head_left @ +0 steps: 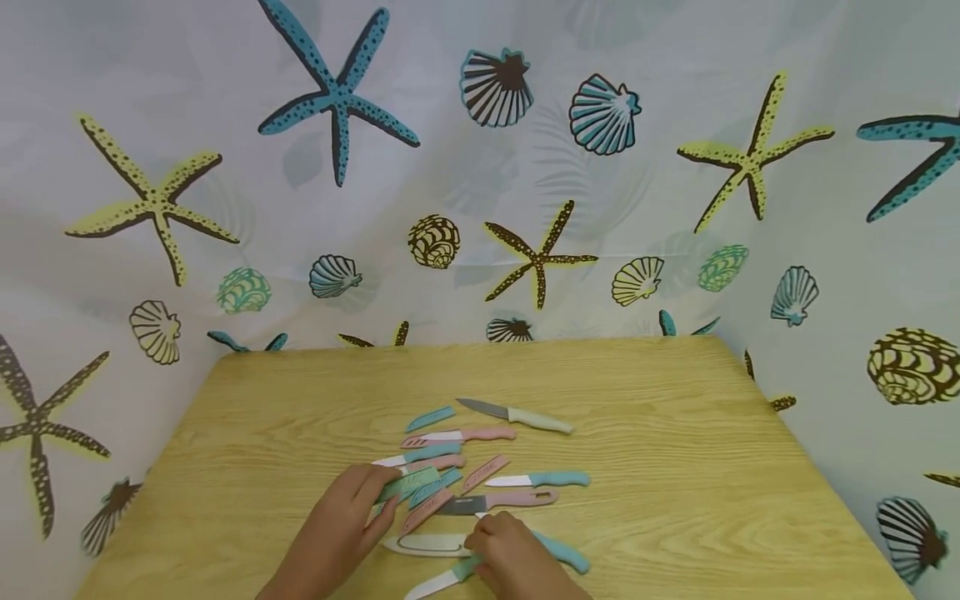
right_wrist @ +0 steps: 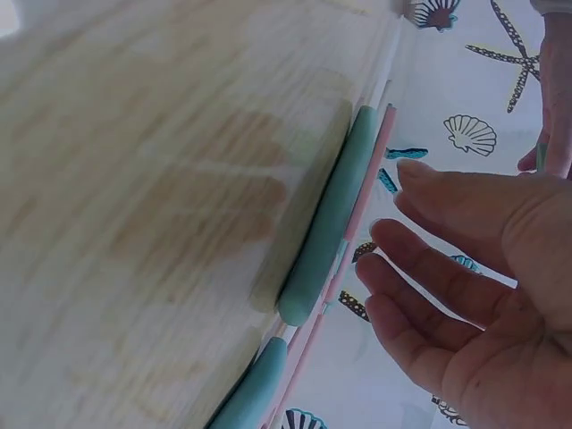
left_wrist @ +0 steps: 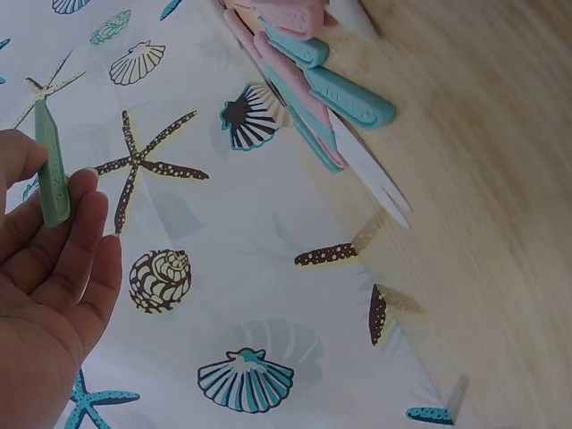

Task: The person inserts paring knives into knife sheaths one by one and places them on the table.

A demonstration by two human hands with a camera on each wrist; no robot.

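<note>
My left hand (head_left: 348,508) pinches a green knife sheath (head_left: 408,483) between thumb and fingers; the left wrist view shows the sheath (left_wrist: 52,170) edge-on. My right hand (head_left: 517,558) is low over the knives, near a blue-handled knife (head_left: 564,553), a cream sheath or blade cover (head_left: 427,545) and a green-handled knife (head_left: 438,583) with a white blade. Seen from the right wrist, the fingers of that hand (right_wrist: 465,277) are loosely bent with nothing between them. Blue (head_left: 435,490) and pink (head_left: 427,510) sheaths lie beside the left hand.
On the wooden table (head_left: 675,467) lie more knives: a cream-handled one (head_left: 540,420), pink-handled ones (head_left: 525,497) and a blue-handled one (head_left: 561,478). Another blue sheath (head_left: 429,418) and pink sheath (head_left: 486,473) are among them. A curtain (head_left: 465,183) printed with sea creatures surrounds the table.
</note>
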